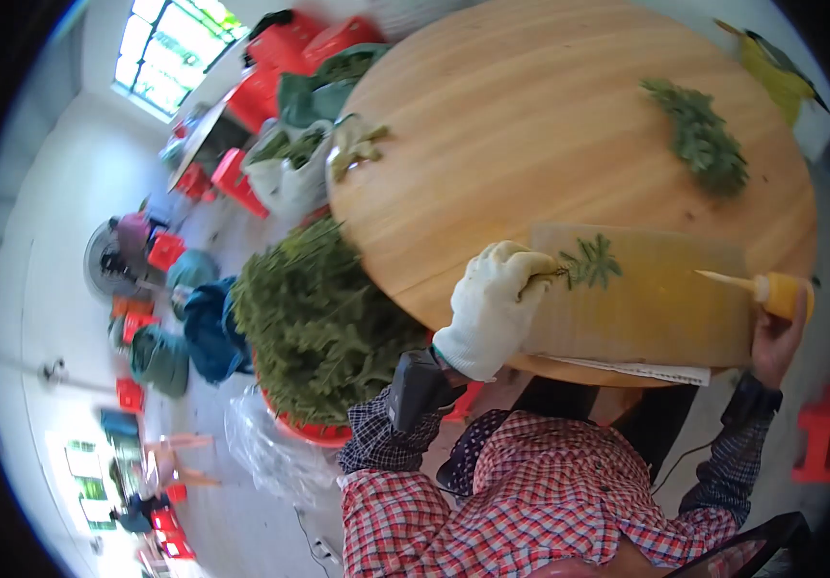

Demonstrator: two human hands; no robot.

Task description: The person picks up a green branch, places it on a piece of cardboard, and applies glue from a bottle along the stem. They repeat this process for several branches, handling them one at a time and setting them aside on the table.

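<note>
Bright white-walled room, barred window (pixel 179 53) top left, red stools (pixel 829 433) scattered about; round wooden table (pixel 530 125) fills the upper right. Translucent yellowish board (pixel 656 332) lies at the near edge of it, white paper (pixel 646 370) poking out underneath. Loose green bunch (pixel 704 144) sits farther back on the wood; big heap of greenery (pixel 314 318) in a red tub (pixel 309 431) stands off the table's left side.

Left hand (pixel 497 303), white knit glove, pinches a small green sprig (pixel 593 262) by its stem end; leafy part points right, over the board's far left area. Can't tell whether the leaves touch the board or hang just above. Right hand (pixel 779 347), bare, grips a yellow squeeze bottle (pixel 781 296) at the board's right end, pale nozzle (pixel 723 279) pointing left toward the sprig, clear gap between them.

Handling notes, my judgement: keep the pinch at the very stem end so the leaflets stay spread and uncrushed. Glove looks bulky, so a light fingertip hold probably beats a full fist. Bring nozzle and stem close before any squeeze, press gently, small amounts; hard pressure likely floods the leaves or wets the glove. Steady the left wrist near the board's edge, sleeve off the surface.
</note>
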